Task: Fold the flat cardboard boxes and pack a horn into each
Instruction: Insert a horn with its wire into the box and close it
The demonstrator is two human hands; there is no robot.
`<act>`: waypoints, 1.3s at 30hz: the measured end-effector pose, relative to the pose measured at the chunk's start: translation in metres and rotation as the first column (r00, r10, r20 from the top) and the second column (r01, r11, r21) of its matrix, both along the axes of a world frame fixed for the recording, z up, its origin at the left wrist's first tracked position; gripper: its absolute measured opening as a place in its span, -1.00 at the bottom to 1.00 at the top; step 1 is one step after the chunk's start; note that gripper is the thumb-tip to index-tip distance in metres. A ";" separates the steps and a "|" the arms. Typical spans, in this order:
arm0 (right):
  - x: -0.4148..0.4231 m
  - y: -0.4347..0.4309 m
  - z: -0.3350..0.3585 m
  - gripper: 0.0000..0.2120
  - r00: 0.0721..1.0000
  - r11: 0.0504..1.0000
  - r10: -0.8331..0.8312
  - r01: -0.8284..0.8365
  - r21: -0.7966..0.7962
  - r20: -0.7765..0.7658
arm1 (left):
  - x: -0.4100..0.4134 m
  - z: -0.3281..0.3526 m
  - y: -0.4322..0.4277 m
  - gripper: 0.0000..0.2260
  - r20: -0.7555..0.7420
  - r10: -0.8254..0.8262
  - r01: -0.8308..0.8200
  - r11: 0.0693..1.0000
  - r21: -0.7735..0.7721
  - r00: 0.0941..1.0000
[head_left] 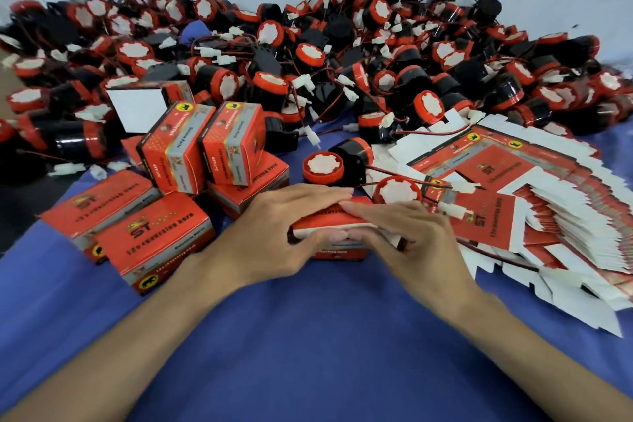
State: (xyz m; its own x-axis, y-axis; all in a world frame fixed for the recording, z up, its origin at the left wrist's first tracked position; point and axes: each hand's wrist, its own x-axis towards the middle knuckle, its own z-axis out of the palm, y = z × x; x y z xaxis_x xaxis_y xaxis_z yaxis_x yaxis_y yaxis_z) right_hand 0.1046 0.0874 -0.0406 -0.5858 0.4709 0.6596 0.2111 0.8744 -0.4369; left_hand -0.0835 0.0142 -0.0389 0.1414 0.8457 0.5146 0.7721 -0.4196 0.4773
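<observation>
A red cardboard box [337,221] lies on the blue cloth at the centre, between my two hands. My left hand [287,226] holds its left side, fingers laid over the top and thumb at the front. My right hand [404,236] holds its right side the same way, fingertips meeting the left hand's on the top edge. Just behind the box lie two loose horns, one [325,164] black with a red rim and white face, the other [397,190] nearer my right hand. What is inside the box is hidden.
Several folded red boxes [154,240] are stacked at the left. A fanned stack of flat box blanks [548,216] lies at the right. A big heap of horns with red wires [342,55] fills the back. The blue cloth [308,336] covers the table.
</observation>
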 end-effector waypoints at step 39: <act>-0.012 0.012 -0.012 -0.91 0.997 0.989 -0.010 0.021 0.145 -0.078 | -0.015 -0.009 0.004 -0.65 -0.210 -0.059 0.093 0.984 0.152 0.976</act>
State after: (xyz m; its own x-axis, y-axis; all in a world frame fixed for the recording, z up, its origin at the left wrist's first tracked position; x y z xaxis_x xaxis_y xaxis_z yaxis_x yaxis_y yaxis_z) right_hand 0.0927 0.0995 -0.0527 -0.5243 0.3757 0.7642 0.1961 0.9266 -0.3210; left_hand -0.0989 0.0184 -0.0477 0.3182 0.7373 0.5960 0.8091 -0.5388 0.2347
